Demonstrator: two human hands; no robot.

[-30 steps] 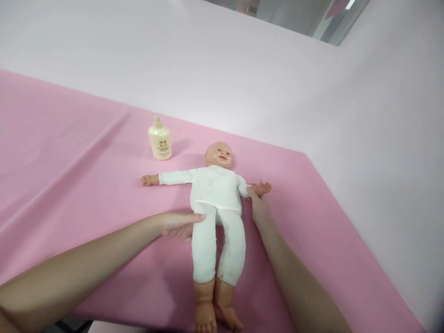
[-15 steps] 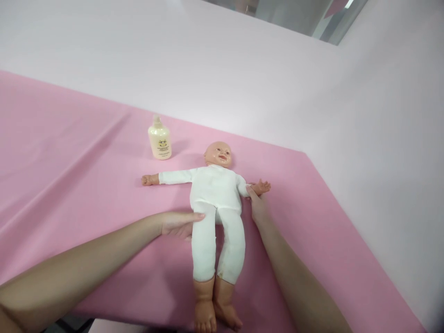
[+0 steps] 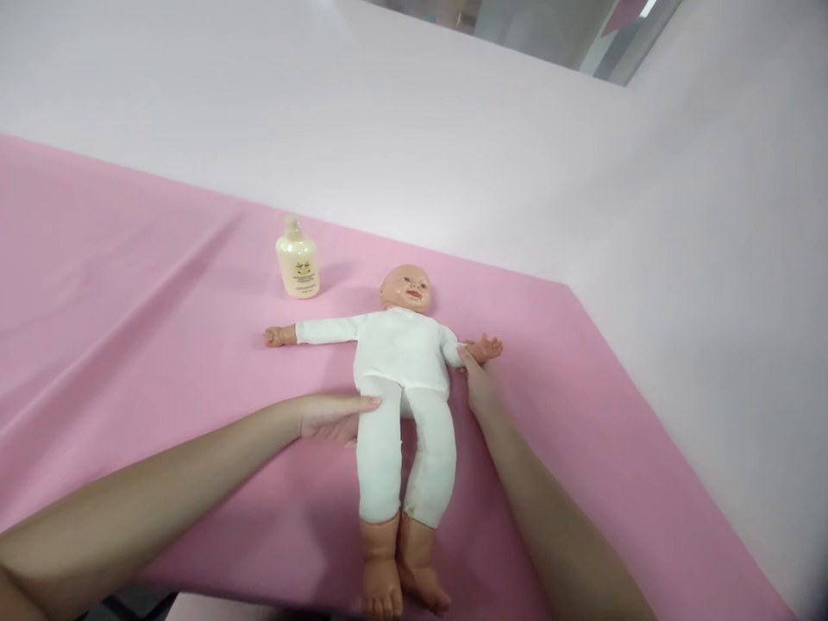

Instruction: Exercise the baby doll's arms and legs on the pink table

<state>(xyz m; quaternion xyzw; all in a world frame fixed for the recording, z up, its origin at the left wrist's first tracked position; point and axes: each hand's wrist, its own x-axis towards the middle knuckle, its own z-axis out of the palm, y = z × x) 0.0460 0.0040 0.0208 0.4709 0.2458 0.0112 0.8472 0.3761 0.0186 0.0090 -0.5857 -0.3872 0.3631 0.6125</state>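
Observation:
A baby doll (image 3: 402, 349) with a white cloth body lies on its back on the pink sheet (image 3: 194, 362), its feet toward me and its arms spread. My left hand (image 3: 333, 417) grips the doll's thigh on the left side, thumb on top and the other fingers hidden under the leg. My right hand (image 3: 479, 379) is closed round the doll's forearm on the right side, near the wrist, with the thumb on the sleeve and most fingers out of sight.
A cream pump bottle (image 3: 298, 266) with a printed label stands on the sheet, left of the doll's head. Behind the sheet rises a white wall (image 3: 259, 112), with a glass pane (image 3: 536, 34) at the top. The sheet's right edge slants toward me.
Both hands keep their places on the doll. The view has shifted very slightly; the doll and the bottle look otherwise the same.

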